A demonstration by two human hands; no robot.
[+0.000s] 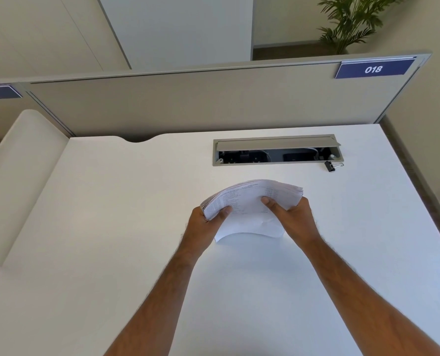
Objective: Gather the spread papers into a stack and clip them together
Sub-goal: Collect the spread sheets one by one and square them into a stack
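Observation:
A stack of printed white papers (249, 201) is held above the white desk (111, 227), bowed upward in the middle. My left hand (206, 222) grips its left edge, thumb on top. Gripping the right edge is my right hand (293, 217), its thumb also lying across the top sheet. The stack's near edge rests on or close to the desk surface. A black binder clip (331, 166) with silver handles lies on the desk to the far right, well apart from both hands.
An open cable tray (278, 152) with sockets is cut into the desk behind the papers. A grey partition (213, 104) labelled 018 closes off the back. A white divider (21, 176) stands at the left. The desk's right edge runs near the clip.

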